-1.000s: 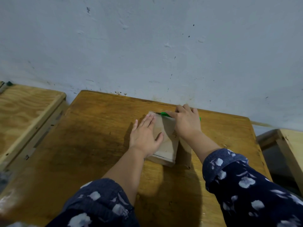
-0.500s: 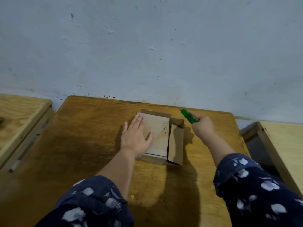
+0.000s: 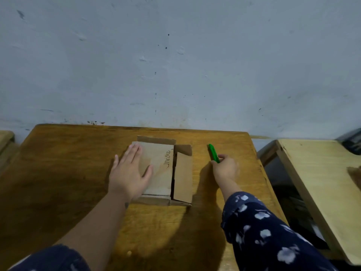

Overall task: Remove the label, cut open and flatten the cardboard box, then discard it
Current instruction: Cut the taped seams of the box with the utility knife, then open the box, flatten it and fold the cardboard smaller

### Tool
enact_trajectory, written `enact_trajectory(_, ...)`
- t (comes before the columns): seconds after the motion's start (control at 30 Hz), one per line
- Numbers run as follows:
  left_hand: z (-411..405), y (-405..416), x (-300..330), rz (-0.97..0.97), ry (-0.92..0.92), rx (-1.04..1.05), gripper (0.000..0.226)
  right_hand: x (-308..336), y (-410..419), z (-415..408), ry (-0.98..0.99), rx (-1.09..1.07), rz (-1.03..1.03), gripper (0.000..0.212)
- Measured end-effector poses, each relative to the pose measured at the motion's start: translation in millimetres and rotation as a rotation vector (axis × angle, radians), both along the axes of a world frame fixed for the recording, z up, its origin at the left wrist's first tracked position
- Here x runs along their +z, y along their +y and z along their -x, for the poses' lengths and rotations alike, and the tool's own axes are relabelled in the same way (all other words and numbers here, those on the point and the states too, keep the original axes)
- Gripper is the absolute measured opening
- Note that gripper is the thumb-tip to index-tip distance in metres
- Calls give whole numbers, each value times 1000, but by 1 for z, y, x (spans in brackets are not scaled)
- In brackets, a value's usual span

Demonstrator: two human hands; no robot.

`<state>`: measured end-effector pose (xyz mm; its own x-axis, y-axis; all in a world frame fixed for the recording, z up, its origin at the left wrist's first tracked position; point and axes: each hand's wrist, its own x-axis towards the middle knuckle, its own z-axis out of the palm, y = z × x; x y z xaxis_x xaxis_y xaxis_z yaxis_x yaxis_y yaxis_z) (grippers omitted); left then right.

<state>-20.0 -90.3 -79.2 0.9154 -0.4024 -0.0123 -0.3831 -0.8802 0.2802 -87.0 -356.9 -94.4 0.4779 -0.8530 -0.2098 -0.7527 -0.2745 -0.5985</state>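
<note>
A small brown cardboard box [image 3: 162, 165] lies on the wooden table [image 3: 68, 163], its top flaps slit apart down the middle, with handwriting on the left flap. The right flap [image 3: 183, 177] sits lower and slightly apart. My left hand [image 3: 130, 171] rests flat, fingers spread, on the left flap and presses it down. My right hand [image 3: 224, 169] is to the right of the box, low over the table, its fingers closed on a green cutter [image 3: 214, 153] that points away toward the wall.
A grey plaster wall [image 3: 175, 65] rises directly behind the table. A lighter wooden table [image 3: 322, 182] stands to the right across a dark gap. Another wooden surface [image 3: 5, 135] shows at the far left edge.
My right hand has drawn the green cutter away from the box's far edge to the right and down toward the table. The cut flaps now show. My left hand stays on the box.
</note>
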Motion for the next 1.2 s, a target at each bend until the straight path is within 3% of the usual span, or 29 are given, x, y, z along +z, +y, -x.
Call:
enact_trajectory(0.23, -1, 1, -2, 11, -16, 6, 74, -10, 3, 0, -48, 40, -2, 47)
enact_trajectory(0.33, 0, 1, 0, 17, -17, 9, 74, 1, 14, 3, 20, 77, 124, 44)
enact_trajectory(0.5, 2, 0, 2, 5, -35, 3, 74, 18, 73, 2, -109, 318, 200, 21)
enact_trajectory(0.63, 2, 3, 5, -2, -42, -19, 74, 19, 104, 6, 25, 538, 289, 38)
enact_trajectory(0.7, 0, 7, 7, -10, -40, -37, 74, 20, 109, 9, 70, 533, 268, 46)
enact_trajectory(0.9, -9, 34, 9, -55, -36, -74, 74, 29, 99, 20, -160, 316, 68, 45)
enact_trajectory(0.97, -14, 51, 8, -51, -39, -107, 74, 24, 93, 32, -111, 292, 47, 47)
enact_trajectory(1.1, -14, 76, 6, -12, -14, -192, 74, 8, 98, 54, 179, 369, 175, 44)
enact_trajectory(1.2, -10, 83, 4, -16, -17, -243, 75, 14, 112, 54, 102, 358, 243, 44)
